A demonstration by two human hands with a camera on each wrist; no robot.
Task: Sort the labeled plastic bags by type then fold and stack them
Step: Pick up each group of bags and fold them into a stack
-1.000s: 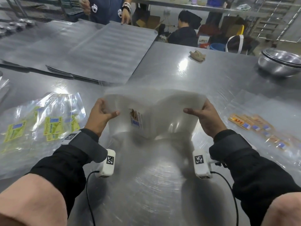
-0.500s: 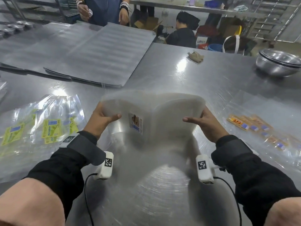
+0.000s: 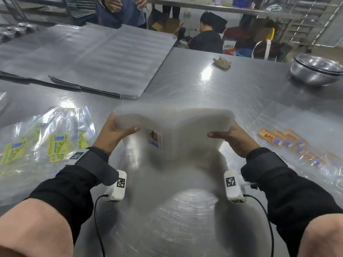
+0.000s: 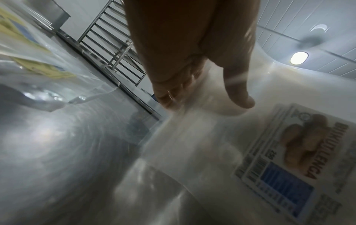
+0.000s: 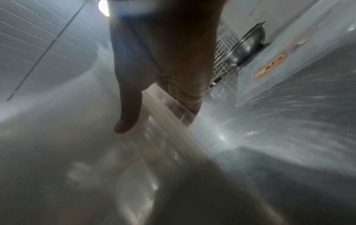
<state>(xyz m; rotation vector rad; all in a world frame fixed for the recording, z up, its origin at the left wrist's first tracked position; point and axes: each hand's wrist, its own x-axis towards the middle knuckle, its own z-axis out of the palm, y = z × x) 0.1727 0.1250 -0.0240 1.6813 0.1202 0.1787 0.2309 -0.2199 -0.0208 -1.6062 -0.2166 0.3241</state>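
Observation:
A thick stack of clear plastic bags point(image 3: 185, 127) with a brown-and-blue label point(image 3: 155, 139) stands on edge above the steel table point(image 3: 213, 89), blurred by motion. My left hand point(image 3: 115, 132) grips its left end, thumb in front, fingers behind. My right hand point(image 3: 232, 136) grips the right end the same way. In the left wrist view the thumb point(image 4: 238, 91) presses the stack beside the label point(image 4: 289, 159). In the right wrist view the thumb point(image 5: 129, 106) lies on the stack's point(image 5: 77, 152) face. Yellow-labeled bags point(image 3: 46, 143) lie spread at the left. Orange-labeled bags point(image 3: 289, 143) lie fanned out at the right.
Large grey sheets point(image 3: 92, 58) cover the far left of the table. Stacked steel bowls point(image 3: 315, 69) sit at the far right, and a crumpled brown cloth point(image 3: 222, 63) lies near the far edge. One person point(image 3: 120, 10) stands beyond the sheets; another point(image 3: 206, 38) sits low behind the table.
The stack between my hands has shifted slightly up and down, its bottom edge staying blurred; both hands keep the same grip. The person across the table has lifted their hands off the sheets.

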